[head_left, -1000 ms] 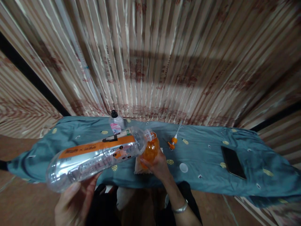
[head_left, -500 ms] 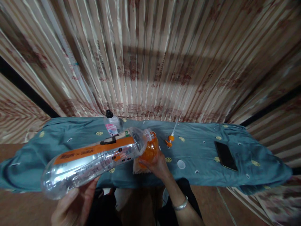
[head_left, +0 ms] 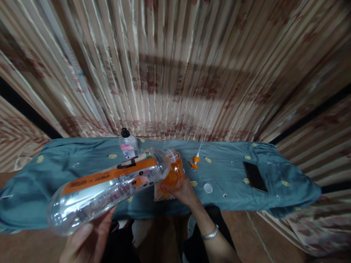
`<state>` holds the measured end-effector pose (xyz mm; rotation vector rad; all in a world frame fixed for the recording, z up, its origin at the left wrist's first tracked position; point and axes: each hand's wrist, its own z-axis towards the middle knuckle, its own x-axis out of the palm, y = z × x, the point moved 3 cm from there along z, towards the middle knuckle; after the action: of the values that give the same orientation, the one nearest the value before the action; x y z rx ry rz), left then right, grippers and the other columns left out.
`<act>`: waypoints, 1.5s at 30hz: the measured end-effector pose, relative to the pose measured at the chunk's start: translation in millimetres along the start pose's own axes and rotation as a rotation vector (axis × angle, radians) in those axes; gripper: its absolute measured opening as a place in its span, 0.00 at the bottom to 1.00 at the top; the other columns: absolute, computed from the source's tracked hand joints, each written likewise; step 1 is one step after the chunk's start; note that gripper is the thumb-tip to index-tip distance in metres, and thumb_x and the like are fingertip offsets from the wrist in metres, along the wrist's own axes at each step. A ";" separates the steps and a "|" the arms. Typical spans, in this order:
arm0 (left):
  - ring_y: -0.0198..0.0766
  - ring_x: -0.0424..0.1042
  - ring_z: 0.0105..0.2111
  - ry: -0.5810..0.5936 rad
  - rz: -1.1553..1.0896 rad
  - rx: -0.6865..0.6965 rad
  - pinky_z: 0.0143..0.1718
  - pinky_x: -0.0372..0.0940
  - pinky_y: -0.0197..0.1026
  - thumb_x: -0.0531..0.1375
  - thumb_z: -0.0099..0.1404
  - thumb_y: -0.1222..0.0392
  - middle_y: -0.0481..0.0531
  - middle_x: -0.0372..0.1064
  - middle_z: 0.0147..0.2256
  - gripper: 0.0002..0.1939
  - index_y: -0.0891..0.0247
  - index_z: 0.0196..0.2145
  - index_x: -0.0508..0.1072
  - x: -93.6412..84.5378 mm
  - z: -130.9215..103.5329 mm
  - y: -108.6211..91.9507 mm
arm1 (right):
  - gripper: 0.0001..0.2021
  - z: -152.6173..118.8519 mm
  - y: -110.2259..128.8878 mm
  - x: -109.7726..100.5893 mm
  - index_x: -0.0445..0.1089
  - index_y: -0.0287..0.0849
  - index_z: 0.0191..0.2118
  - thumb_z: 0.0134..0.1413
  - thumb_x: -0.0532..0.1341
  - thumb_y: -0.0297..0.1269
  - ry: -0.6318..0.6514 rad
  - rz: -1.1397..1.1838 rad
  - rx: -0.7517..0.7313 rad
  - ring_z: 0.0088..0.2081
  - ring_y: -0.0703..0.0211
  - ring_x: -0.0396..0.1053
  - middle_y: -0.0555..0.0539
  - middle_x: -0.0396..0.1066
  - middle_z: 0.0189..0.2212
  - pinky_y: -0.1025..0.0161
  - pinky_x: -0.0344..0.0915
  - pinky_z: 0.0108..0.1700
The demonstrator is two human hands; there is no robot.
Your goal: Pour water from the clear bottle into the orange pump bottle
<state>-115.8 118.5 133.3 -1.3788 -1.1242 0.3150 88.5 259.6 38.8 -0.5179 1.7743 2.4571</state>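
My left hand is closed round the lower part of a large clear plastic bottle with an orange and white label. The bottle is tilted, its neck at the mouth of an orange see-through bottle; I cannot tell whether liquid flows between them. My right hand is wrapped round the orange bottle, with a silver bangle on that wrist. Under the orange bottle lies a beige cloth. An orange and white pump head with a clear tube lies to its right.
A clear bottle with a black cap stands at the back left. A white round cap and a black phone lie to the right on the blue-green patterned cloth. A striped curtain hangs behind.
The view has shifted slightly, so the phone, pump head and cap appear a little further left. Both hands keep their holds, and the two bottles stay mouth to mouth.
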 end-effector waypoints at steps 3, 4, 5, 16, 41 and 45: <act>0.64 0.53 0.69 -0.028 0.011 -0.018 0.67 0.50 0.71 0.70 0.42 0.54 0.42 0.74 0.57 0.24 0.46 0.42 0.80 -6.3 5.2 1.1 | 0.37 -0.5 -0.4 0.1 0.65 0.47 0.61 0.45 0.75 0.44 0.008 0.018 -0.006 0.56 0.45 0.75 0.43 0.76 0.55 0.41 0.69 0.62; 0.64 0.54 0.68 -0.032 0.012 -0.022 0.66 0.52 0.70 0.71 0.42 0.54 0.43 0.74 0.56 0.25 0.47 0.42 0.80 -7.7 5.7 1.2 | 0.37 -0.7 -0.7 0.1 0.65 0.47 0.61 0.45 0.76 0.44 0.007 0.021 -0.002 0.57 0.45 0.74 0.43 0.76 0.55 0.42 0.69 0.62; 0.63 0.56 0.68 -0.029 0.020 -0.029 0.66 0.55 0.68 0.71 0.43 0.54 0.43 0.74 0.56 0.25 0.46 0.43 0.79 -8.5 5.6 1.2 | 0.38 -0.7 -0.8 0.1 0.65 0.47 0.61 0.45 0.76 0.44 0.003 0.021 0.002 0.57 0.45 0.74 0.42 0.76 0.55 0.43 0.69 0.62; 0.55 0.61 0.65 0.006 0.020 -0.081 0.65 0.59 0.57 0.72 0.47 0.49 0.42 0.76 0.51 0.23 0.45 0.44 0.79 -8.5 0.5 4.7 | 0.35 0.5 9.7 -3.6 0.67 0.45 0.60 0.47 0.75 0.48 0.006 -0.014 -0.042 0.56 0.44 0.74 0.41 0.76 0.54 0.45 0.69 0.62; 0.57 0.63 0.64 0.064 -0.020 -0.031 0.56 0.69 0.53 0.73 0.44 0.52 0.47 0.75 0.54 0.30 0.49 0.48 0.78 -7.6 7.3 6.5 | 0.43 15.2 23.3 -11.6 0.62 0.48 0.66 0.44 0.76 0.48 0.045 0.132 -0.020 0.55 0.48 0.76 0.45 0.78 0.54 0.51 0.73 0.57; 0.55 0.62 0.65 0.031 -0.017 -0.059 0.55 0.70 0.50 0.73 0.47 0.51 0.46 0.76 0.52 0.26 0.48 0.46 0.79 -10.5 4.8 7.8 | 0.42 14.5 20.6 -10.5 0.65 0.48 0.64 0.43 0.77 0.47 0.035 0.083 -0.009 0.49 0.49 0.79 0.46 0.80 0.48 0.52 0.75 0.55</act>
<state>-121.3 115.4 120.9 -1.4209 -1.1266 0.2486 90.0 267.8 64.8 -0.5007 1.8351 2.5264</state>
